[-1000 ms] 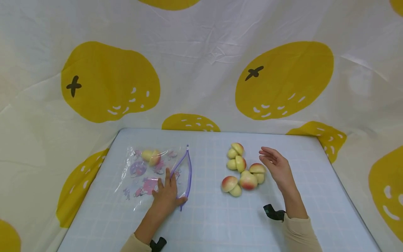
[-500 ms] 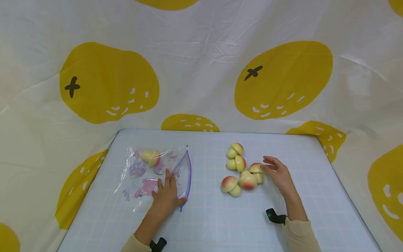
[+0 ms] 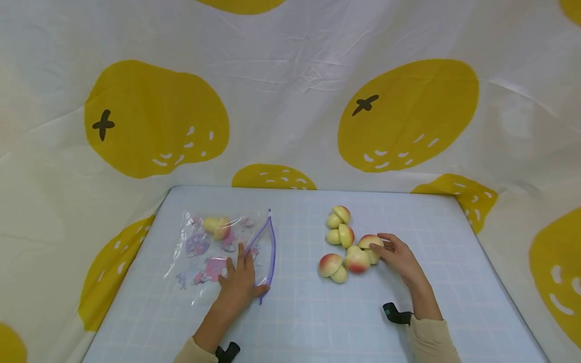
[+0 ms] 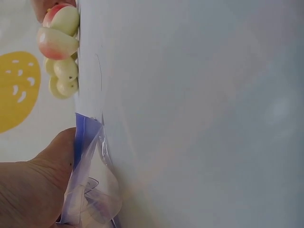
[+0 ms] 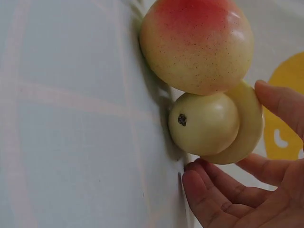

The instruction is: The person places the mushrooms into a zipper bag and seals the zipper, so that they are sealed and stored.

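Note:
My left hand (image 3: 239, 280) lies flat with spread fingers on a clear zip bag (image 3: 181, 257) printed in pink and purple. Its thumb rests on the purple zip strip (image 3: 273, 252), whose two edges bow apart. Inside the bag shows one toy mushroom (image 3: 218, 227). To the right, my right hand (image 3: 399, 257) holds another toy mushroom (image 3: 371, 242) by its red-and-yellow cap. Seen from the right wrist, the thumb is on one side of the cap (image 5: 249, 126) and the fingers curl round the other. A red-topped mushroom (image 5: 197, 45) sits against it.
Beside the right hand lie several more toy mushrooms: a rounded one (image 3: 357, 260), one in front (image 3: 333, 267) and two behind (image 3: 340, 235). A pale checked cloth covers the table (image 3: 299, 322). A white curtain (image 3: 290, 116) with yellow fruit prints hangs behind it.
My right hand has come down and left, from beside the mushrooms to the cap of the rightmost one, and its fingers have closed round it. The left hand and bag stay put.

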`<state>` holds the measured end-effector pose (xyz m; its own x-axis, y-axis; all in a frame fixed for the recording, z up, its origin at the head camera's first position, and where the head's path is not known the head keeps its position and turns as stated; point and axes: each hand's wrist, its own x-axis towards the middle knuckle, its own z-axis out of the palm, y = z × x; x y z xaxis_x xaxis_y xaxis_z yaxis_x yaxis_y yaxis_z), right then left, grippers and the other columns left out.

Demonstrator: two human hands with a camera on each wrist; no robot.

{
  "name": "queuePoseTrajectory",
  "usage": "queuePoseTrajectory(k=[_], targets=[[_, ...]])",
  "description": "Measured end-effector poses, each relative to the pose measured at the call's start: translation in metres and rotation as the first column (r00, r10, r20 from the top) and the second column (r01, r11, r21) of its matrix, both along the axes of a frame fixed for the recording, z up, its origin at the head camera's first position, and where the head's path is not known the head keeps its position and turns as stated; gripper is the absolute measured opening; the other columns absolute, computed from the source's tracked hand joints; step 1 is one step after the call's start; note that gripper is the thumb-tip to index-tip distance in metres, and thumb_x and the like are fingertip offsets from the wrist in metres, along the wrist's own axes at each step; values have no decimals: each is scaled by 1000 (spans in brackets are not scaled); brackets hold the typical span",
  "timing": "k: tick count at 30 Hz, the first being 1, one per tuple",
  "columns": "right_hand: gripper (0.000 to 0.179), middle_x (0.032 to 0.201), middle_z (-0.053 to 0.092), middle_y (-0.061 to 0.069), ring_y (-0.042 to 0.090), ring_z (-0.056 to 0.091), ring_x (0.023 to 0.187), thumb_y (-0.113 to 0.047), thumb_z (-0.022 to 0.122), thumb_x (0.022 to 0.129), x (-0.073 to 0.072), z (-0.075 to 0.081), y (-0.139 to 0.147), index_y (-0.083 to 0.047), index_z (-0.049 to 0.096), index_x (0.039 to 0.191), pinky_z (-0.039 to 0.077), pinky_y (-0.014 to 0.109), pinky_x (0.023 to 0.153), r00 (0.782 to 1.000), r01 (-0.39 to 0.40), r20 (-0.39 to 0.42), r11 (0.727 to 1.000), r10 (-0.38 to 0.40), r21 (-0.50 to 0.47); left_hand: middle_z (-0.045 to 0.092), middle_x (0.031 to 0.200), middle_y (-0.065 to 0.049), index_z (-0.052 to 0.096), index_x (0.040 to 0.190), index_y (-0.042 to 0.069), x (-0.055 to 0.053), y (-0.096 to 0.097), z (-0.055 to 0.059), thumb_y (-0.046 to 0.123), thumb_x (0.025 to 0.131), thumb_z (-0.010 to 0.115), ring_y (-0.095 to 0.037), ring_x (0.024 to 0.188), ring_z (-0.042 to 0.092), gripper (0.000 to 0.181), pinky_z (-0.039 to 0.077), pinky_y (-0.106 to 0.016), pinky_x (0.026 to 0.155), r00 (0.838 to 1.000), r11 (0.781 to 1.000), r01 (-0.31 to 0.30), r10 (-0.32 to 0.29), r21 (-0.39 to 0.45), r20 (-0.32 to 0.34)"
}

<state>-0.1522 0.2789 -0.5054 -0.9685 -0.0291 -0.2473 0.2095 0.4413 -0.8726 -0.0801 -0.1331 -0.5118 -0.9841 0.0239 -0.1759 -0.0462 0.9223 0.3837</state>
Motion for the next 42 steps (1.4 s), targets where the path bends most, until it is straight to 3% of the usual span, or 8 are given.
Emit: queuePoseTrajectory(k=[16,24,32,42], targets=[[71,127,56,27,21,62,97,-36,72,94,-3,1,0,8,45,142,55,29,81,998,58,25,998,-57,-37,4,163,-28,25,153,-6,-1,-1,-2,39,78,86,-64,137,19,107,25,-83,92,1000,1000,15,-15,-6,-15],[70,133,51,27,13,62,92,-32,71,95,-4,9,-2,9,42,144,57,31,82,996,93,24,989,-91,-114,3,164,-26,24,154,-5,-3,-1,-1,39,78,86,-63,138,17,107,24,-83,93,1000,1000,11,-11,-2,5],[67,136,46,28,8,63,92,-23,70,96,-6,10,-2,11,38,144,57,34,82,992,121,2,960,-125,-253,4,163,-27,25,154,-6,-2,-1,-2,39,78,86,-63,138,18,107,25,-83,93,1000,1000,6,-6,-11,11],[64,135,48,27,6,63,92,-22,70,96,-5,16,-9,11,42,142,57,34,82,989,128,-40,947,-146,-293,5,163,-28,27,153,-7,-1,0,-3,38,77,87,-65,136,19,107,25,-84,91,1000,1000,8,-8,-10,0]])
